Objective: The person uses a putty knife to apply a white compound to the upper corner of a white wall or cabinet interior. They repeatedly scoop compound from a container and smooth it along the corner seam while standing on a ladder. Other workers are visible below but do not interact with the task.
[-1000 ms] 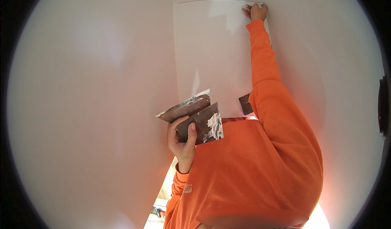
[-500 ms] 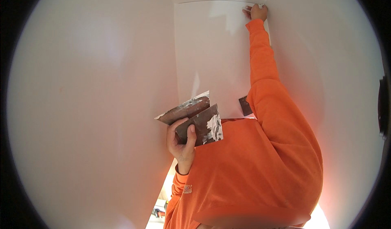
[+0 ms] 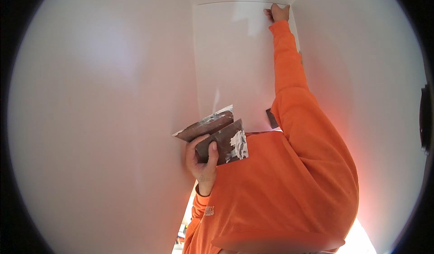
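Note:
My left hand [image 3: 202, 160] grips two flat, brownish putty scrapers, a rear one [image 3: 205, 124] and a front one [image 3: 221, 142]. Their plates stand at an angle to each other, and white filler is smeared along the rear edge and on the front one's right side. High at the upper right corner, my right hand [image 3: 279, 13] reaches with its arm stretched out. Its fingers are curled against the wall just under a thin dark seam line [image 3: 244, 2]. Whatever they may hold is too small to make out.
Pale walls close in at the left [image 3: 104, 118] and right [image 3: 361, 73], with the facing wall [image 3: 235, 50] between them. A dark brown rectangular thing [image 3: 271, 118] pokes out beside my right upper arm. Small objects show through a bright gap at the lower left.
My right hand has slid slightly left along the seam, and the white bit seen at its fingers before no longer shows. My left hand and the scrapers have dropped a touch.

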A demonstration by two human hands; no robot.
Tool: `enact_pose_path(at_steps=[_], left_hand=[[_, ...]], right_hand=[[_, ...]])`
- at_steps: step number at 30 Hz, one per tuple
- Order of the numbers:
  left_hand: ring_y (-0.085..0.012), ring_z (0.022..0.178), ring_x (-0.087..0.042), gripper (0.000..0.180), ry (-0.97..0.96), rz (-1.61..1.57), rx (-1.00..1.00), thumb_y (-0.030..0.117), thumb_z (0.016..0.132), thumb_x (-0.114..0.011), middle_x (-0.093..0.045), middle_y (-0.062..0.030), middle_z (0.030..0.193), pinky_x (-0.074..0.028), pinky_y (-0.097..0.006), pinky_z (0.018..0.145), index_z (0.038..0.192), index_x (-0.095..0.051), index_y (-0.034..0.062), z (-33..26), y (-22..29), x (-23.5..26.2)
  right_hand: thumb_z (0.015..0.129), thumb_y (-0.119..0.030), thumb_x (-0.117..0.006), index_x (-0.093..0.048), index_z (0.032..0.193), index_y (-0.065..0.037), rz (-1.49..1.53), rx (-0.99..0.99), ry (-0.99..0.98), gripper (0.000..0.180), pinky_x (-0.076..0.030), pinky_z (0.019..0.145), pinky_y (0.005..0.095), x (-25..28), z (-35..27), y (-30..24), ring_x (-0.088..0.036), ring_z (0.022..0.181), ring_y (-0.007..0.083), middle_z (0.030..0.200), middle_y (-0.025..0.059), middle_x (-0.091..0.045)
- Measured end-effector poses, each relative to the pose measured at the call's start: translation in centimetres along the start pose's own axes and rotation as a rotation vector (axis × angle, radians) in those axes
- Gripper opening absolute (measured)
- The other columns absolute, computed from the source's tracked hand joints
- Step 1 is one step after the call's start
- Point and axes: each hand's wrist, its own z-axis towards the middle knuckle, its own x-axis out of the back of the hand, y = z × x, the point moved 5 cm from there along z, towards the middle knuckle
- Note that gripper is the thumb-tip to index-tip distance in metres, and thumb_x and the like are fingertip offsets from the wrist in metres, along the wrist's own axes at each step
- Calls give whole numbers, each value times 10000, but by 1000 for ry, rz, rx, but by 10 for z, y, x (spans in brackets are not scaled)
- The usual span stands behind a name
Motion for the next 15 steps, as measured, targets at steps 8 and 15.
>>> enact_pose_path(at_steps=[8, 15], left_hand=[[-141, 941, -548, 233, 16, 49, 25, 37, 830, -680, -584, -60, 990, -423, -262, 864, 1052, -616, 4, -1, 2, 1], [-149, 968, -570, 274, -57, 24, 6, 46, 846, -699, -576, -69, 1066, -460, -262, 852, 1104, -611, 15, -3, -9, 3]], right_hand=[[776, -50, -491, 65, 1506, -55, -15, -80, -83, 918, -475, 451, 247, -27, -14, 12, -620, 544, 157, 740, 126, -656], [784, -68, -502, 91, 1505, -70, -59, -57, -131, 933, -481, 468, 247, -59, -21, 6, -622, 557, 157, 739, 112, -652]])
